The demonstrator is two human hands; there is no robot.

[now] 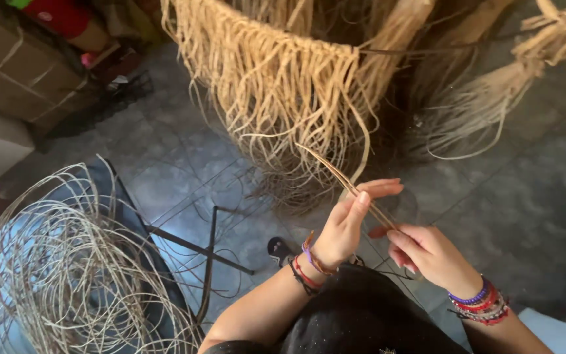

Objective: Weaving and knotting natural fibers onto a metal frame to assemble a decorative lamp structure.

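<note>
Hands: left hand (pixel 352 219) & right hand (pixel 427 252) both pinching thin fibre strand (pixel 342 177); cardboard box (pixel 18 65) shut.

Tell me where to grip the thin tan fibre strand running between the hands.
Pinch the thin tan fibre strand at its low end, near the right hand, coming from the side. It slants up-left toward the hanging straw bundle, and the left hand already covers its middle.

left hand (pixel 348 219) pinching fibre strand (pixel 342 176) | right hand (pixel 427 252) gripping its lower end | hanging fibre bundle (pixel 276 78) behind
</note>
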